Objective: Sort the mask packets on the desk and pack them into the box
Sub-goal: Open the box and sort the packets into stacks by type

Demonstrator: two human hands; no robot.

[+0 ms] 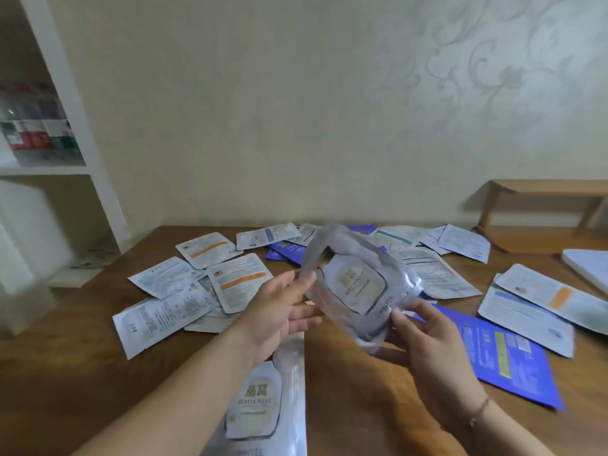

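Head view: a silver mask packet (357,284) is held up above the wooden worktop (65,357), between both hands. The right hand (434,350) pinches its lower near corner, thumb on the printed face and fingers curled beneath, so nearly the whole packet stands out beyond and to the left of that grip. The left hand (279,311) is open, fingers straight, its fingertips touching the packet's left edge. The packet is tilted, printed face toward the camera, its long axis running from the near right corner up and away toward the far left; it looks slightly bowed and blurred.

A second silver packet (263,399) lies flat on the worktop under the left forearm, long axis pointing away from the person. White packets (171,307) lie scattered at left and along the far edge, and a blue packet (506,357) lies at right, just beside the right hand.
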